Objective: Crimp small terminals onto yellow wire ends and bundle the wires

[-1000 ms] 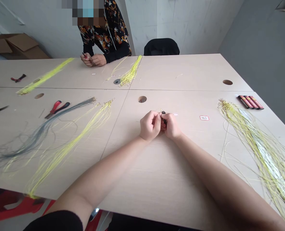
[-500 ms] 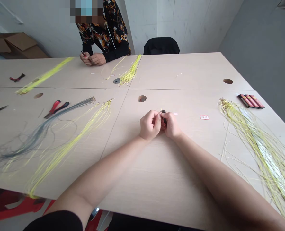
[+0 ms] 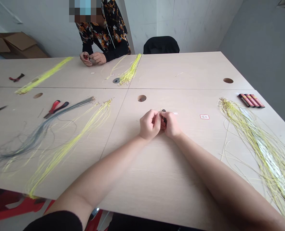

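Fingertips meeting, my two hands are held together above the middle of the table. My right hand [image 3: 172, 124] is closed round a small black tool [image 3: 164, 111], whose rounded top shows above the fingers. My left hand [image 3: 150, 124] is closed in a pinch against it; what lies between its fingers is hidden. A tiny gold-coloured bit pokes up at the fingertips, too small to name. Just beyond the right hand lies a small white label [image 3: 175, 113], and farther right a red-edged label [image 3: 204, 116].
Yellow lines with gold hooks [image 3: 84, 128] and a grey-blue line bundle [image 3: 40, 130] lie left, near red-and-black pliers [image 3: 52, 109]. Another yellow bundle [image 3: 250, 131] lies right, by several red-and-black packs [image 3: 251, 100]. A co-worker [image 3: 115, 29] sits opposite. The table has round holes [image 3: 142, 98].
My hands keep almost the same pose and place. Across the table, the co-worker's hands have shifted slightly around a small red item.
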`<state>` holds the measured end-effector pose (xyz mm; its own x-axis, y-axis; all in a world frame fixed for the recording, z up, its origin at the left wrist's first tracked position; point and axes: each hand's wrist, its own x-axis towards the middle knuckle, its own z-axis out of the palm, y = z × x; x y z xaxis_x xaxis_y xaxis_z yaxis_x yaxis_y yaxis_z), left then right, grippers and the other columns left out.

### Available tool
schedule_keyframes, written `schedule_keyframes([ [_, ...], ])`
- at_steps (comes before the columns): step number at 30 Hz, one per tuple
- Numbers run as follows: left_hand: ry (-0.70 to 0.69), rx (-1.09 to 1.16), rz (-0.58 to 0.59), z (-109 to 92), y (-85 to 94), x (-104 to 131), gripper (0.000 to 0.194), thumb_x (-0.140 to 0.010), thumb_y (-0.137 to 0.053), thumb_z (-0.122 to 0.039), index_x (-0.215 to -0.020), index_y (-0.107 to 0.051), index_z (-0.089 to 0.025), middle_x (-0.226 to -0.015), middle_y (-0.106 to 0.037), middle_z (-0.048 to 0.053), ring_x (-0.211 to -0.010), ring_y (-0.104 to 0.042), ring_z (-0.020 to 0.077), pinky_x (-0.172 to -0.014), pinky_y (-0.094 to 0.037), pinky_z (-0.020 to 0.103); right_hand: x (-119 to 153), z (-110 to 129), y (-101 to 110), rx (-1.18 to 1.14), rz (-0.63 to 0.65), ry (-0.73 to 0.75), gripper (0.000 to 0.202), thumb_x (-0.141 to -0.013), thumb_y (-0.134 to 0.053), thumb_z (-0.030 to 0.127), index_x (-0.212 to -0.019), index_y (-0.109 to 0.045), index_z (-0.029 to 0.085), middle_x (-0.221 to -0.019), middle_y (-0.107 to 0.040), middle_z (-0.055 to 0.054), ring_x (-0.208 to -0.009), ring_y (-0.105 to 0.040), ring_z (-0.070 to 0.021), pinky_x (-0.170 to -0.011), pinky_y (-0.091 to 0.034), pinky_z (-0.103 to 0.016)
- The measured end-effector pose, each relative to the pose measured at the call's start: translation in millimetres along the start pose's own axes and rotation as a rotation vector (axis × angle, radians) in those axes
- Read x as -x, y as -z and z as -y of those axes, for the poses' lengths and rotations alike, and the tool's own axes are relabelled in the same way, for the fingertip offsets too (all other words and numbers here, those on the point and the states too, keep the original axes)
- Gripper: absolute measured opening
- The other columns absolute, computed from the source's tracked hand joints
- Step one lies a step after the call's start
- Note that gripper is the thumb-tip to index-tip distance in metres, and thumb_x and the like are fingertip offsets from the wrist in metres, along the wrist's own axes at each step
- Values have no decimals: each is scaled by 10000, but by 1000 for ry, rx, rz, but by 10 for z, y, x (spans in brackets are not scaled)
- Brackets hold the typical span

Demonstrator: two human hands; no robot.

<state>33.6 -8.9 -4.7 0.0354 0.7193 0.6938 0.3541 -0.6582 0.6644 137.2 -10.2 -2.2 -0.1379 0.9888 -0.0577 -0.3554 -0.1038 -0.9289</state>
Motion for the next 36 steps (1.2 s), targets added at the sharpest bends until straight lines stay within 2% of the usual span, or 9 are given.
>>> schedule_keyframes([
  [5, 34, 55, 13, 1, -6, 7, 289, -952, -493, -354, -712, -512, -195, -555, -630, -24, -486, -597, 83, -484, -458, 191, 6, 3, 6, 42, 20, 45, 370, -752, -462, 418, -475, -327, 213, -445, -284, 37, -427, -268, -85, -428, -202, -255],
  [12, 0, -19, -11, 4, 3, -7, 301, -948, -491, -353, -695, -513, -192, -571, -614, -19, -490, -564, 81, -479, -427, 194, 2, 29, -19, -15, 3, -33, 308, -707, -489, 377, -497, -334, 216, -450, -269, 48, -411, -226, -74, -403, -161, -248],
  [18, -37, -46, -32, -6, 4, -18, 286, -942, -502, -317, -687, -501, -188, -551, -584, -28, -473, -529, 71, -467, -398, 183, -8, 17, -26, -41, -32, -37, 310, -699, -496, 385, -504, -325, 216, -455, -243, 58, -403, -203, -66, -400, -144, -242],
  [30, -24, -44, -37, -6, 0, -18, 268, -943, -491, -293, -696, -495, -189, -548, -590, -32, -469, -552, 72, -458, -410, 176, 26, 1, -7, 48, 15, 38, 292, -745, -476, 341, -520, -347, 207, -484, -294, 43, -442, -246, -79, -425, -196, -246],
  [36, -46, -62, -25, 0, -3, -15, 249, -936, -487, -257, -698, -504, -187, -562, -606, -25, -487, -564, 75, -480, -428, 176, -4, -26, 8, 33, -20, 51, 309, -747, -480, 361, -515, -341, 210, -465, -281, 45, -434, -234, -81, -420, -194, -250],
])
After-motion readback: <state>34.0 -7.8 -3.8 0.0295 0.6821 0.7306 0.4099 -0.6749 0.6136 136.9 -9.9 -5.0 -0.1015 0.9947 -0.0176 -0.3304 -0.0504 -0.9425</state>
